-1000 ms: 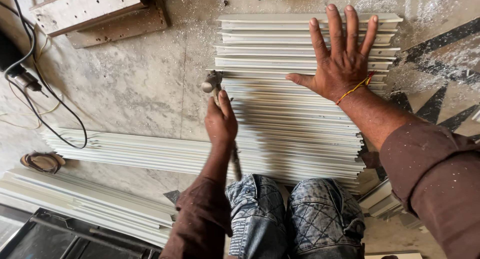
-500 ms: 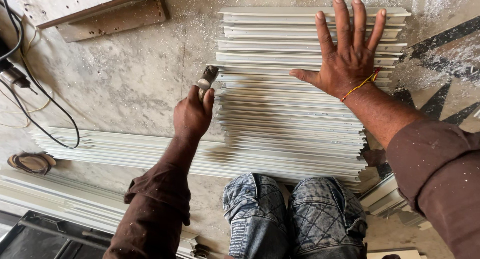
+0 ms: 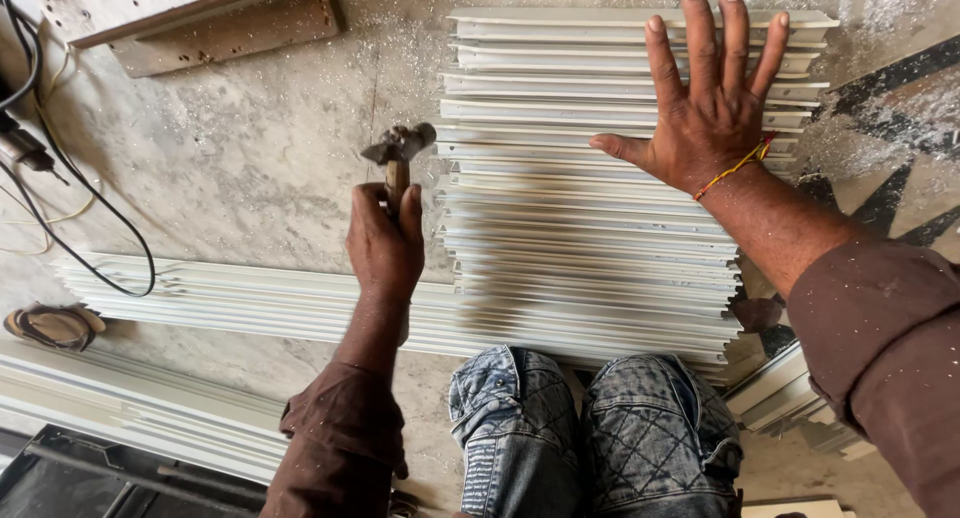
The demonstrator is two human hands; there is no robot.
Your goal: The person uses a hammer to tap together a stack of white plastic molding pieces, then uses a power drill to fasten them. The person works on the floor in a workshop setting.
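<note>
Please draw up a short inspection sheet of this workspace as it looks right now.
Surface: dusty grey stone floor, speckled with white chips.
Job's things: hammer; stack of white strips laid side by side.
Clutter: wooden block top left; sandal at left; longer white strips lying crosswise.
Grippers: left hand grips the hammer handle; right hand pressed flat, fingers spread, on the stack.
Cables: black cable looping at left.
Surroundings: person's knees in jeans.
</note>
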